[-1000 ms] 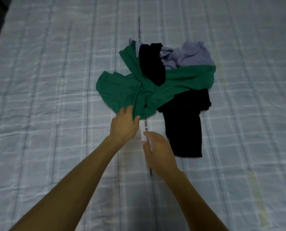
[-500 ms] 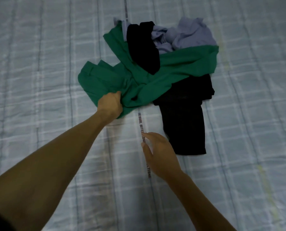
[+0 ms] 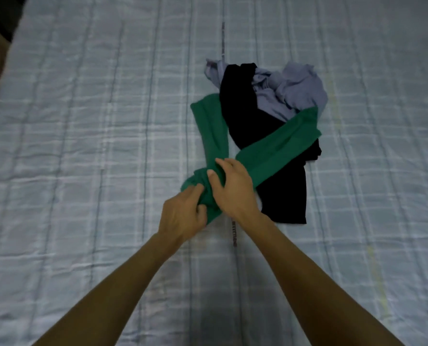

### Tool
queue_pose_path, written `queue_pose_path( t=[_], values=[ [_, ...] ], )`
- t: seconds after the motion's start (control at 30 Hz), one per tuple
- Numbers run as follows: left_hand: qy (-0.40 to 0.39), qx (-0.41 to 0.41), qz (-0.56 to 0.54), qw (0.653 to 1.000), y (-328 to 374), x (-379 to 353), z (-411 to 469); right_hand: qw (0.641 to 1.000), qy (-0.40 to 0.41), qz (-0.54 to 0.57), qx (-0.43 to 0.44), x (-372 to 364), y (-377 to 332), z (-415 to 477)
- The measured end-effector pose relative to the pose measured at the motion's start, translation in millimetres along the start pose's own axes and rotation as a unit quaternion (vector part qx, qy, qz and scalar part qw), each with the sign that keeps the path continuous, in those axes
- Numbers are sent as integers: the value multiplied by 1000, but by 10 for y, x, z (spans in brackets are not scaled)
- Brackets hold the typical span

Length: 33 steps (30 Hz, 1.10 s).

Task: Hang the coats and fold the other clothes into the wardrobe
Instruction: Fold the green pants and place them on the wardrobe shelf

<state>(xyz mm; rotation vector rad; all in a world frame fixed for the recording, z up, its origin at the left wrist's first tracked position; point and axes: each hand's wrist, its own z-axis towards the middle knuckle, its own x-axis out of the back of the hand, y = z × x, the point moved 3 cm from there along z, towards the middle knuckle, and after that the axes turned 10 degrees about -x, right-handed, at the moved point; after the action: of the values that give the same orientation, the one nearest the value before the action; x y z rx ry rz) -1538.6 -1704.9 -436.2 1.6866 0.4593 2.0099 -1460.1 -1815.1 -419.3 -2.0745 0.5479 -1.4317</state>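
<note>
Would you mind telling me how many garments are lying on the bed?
3 distinguishable: a green garment nearest, a black garment partly under it, a grey garment farthest away. The black cloth may be two pieces; others may be hidden.

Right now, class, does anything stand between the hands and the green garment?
No: the left hand and right hand both grip the green garment. One strip lies across the black garment, which may drag along.
</note>
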Motion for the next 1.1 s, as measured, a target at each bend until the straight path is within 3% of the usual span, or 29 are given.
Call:
queue_pose_path(
  t=[0.13,0.27,0.43,0.53,0.7,0.8,0.9,0.97,1.03,1.1],
  values=[
    [21,-51,31,998,129,305,-508,992,-99,-80,-26,-178,-310,-240],
    [72,-75,76,992,222,701,-946,948,-240,-188,-87,-326,-520,-649],
    [134,-119,143,973,298,1197,-1318,929,-303,-190,-95,-335,-849,-1120],
    [144,-141,166,965,395,1413,-1444,959,-264,-98,-32,-180,-1139,-1357],
    [112,-101,127,980,641,1773,-1486,994,-70,28,79,196,-1491,-1665],
    [61,-15,-11,998,879,2056,-1452,985,-24,84,148,600,-1778,-1831],
    [156,90,-151,972,1118,2365,-1342,971,-24,57,231,998,-2093,-2003],
    [234,113,-161,952,1315,2652,-1206,958,-27,32,283,1311,-2257,-2155],
    [208,86,-113,968,1402,2867,-1023,946,-33,17,321,1535,-2386,-2229],
    [134,18,-17,991,1569,3102,-795,931,-22,11,364,1848,-2517,-2337]
  ],
)
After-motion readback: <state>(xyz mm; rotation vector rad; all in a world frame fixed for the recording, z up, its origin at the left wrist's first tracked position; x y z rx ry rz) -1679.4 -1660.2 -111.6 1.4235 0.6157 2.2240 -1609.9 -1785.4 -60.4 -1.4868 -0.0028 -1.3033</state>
